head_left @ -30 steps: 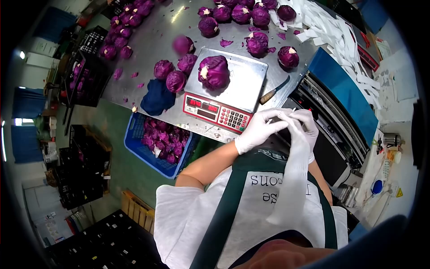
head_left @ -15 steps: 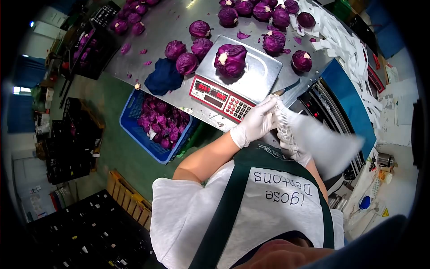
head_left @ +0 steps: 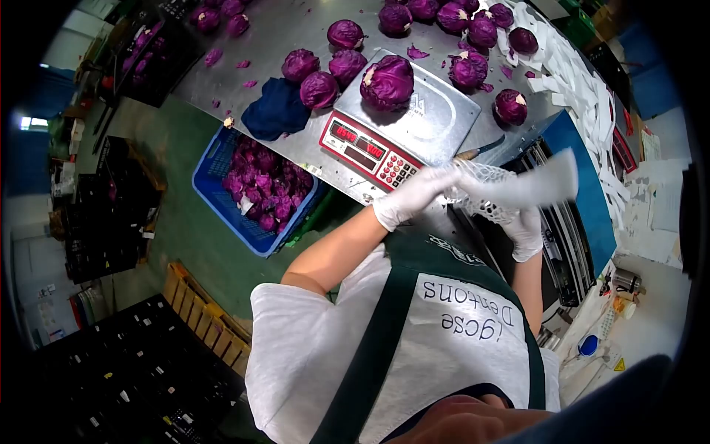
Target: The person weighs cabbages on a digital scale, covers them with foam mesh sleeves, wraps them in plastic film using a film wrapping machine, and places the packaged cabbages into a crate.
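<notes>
My left hand point(head_left: 423, 195), in a white glove, is closed on one side of a white foam net sleeve point(head_left: 494, 194) in front of the scale. My right hand point(head_left: 526, 231), also gloved, grips the sleeve's lower right side. Between the two hands the mesh is spread open, and its far end is a white blur. Just beyond sits a red cabbage point(head_left: 387, 83) on the metal pan of a digital scale point(head_left: 436, 122) with red lit digits. A knife point(head_left: 481, 148) lies at the scale's right edge.
More red cabbages point(head_left: 319, 89) and a dark blue cloth point(head_left: 276, 109) lie on the metal table. Below the edge stands a blue crate point(head_left: 209, 177) of purple leaves. A blue-sided machine point(head_left: 584, 177) stands at right, near piled white sleeves point(head_left: 584, 92).
My right hand has moved up and right, away from my left hand. The foam net sleeve is now spread between them. The camera view has shifted slightly.
</notes>
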